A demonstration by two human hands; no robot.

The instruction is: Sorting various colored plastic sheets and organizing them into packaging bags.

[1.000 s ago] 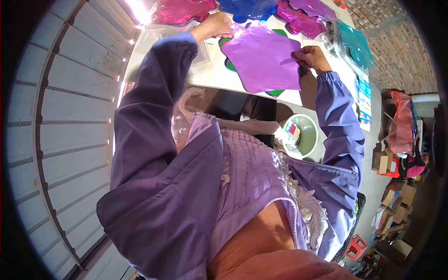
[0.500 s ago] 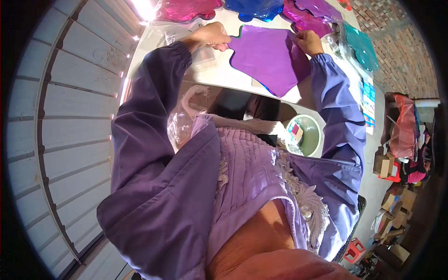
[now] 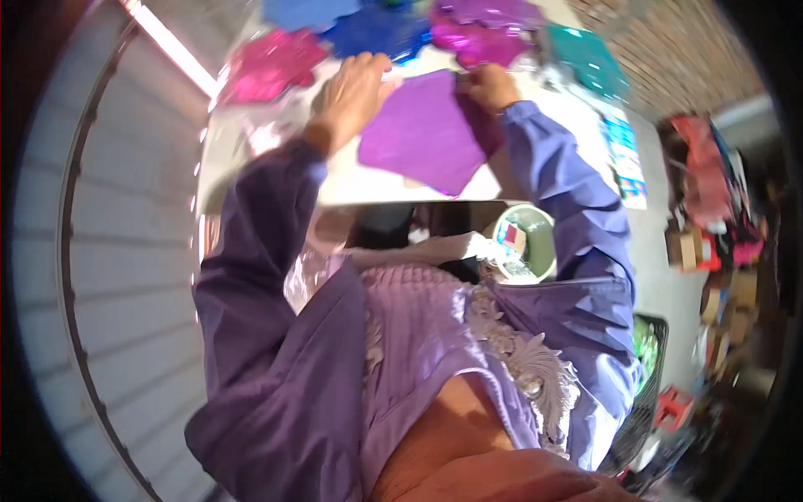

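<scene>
Purple sheet material, matt and roughly square with a pointed lower corner, lies flat on the white bench between the two hands. The left hand rests palm-down on the sheet's upper left edge, fingers spread and loosely curved over it. The right hand is closed on the sheet's upper right corner, fingertips pinched together at the edge. Both forearms, in violet sleeves, reach up from the lower part of the view.

Beyond the hands, along the far edge of the bench, lie glossy foil pieces: a magenta piece to the far left of the left hand, a blue piece just beyond both hands, and a second magenta-purple piece just beyond the right hand. A teal sheet lies to the right of the right hand. A printed card lies at the bench's right edge, beside the right forearm.

Below the bench edge, beside the right elbow, stands a pale green bucket holding small items. The floor to the right is grey. Boxes and red and pink goods are stacked against the right side of the room. A brick wall rises beyond the teal sheet. A pale ribbed panel fills the area left of the left arm.
</scene>
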